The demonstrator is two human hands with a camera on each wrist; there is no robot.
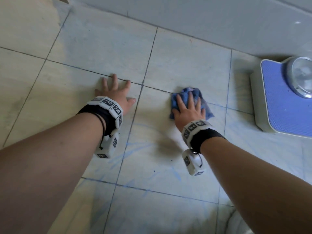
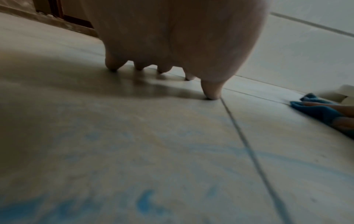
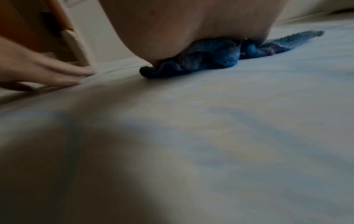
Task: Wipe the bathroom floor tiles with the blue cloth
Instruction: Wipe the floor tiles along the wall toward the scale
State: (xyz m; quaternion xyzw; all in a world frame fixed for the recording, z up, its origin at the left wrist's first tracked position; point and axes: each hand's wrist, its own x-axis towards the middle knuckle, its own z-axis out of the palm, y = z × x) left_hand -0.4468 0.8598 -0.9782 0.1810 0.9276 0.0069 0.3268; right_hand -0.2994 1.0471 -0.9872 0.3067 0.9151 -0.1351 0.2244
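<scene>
A crumpled blue cloth (image 1: 187, 96) lies on the pale floor tiles (image 1: 104, 46), right of centre in the head view. My right hand (image 1: 189, 107) lies flat on top of it with straight fingers and presses it down. From the right wrist the cloth (image 3: 201, 59) bunches out under my palm. My left hand (image 1: 116, 92) is spread flat on the tiles to the left, fingertips (image 2: 210, 94) touching the floor, holding nothing. The cloth (image 2: 318, 112) shows at the right edge of the left wrist view. Blue streaks (image 1: 140, 149) mark the tiles near my wrists.
A bathroom scale (image 1: 285, 105) with a blue mat and a round dial stands on the floor at the right, close to the cloth. A white wall (image 1: 202, 16) runs along the far side. A brown wooden frame (image 2: 63, 16) stands at the far left.
</scene>
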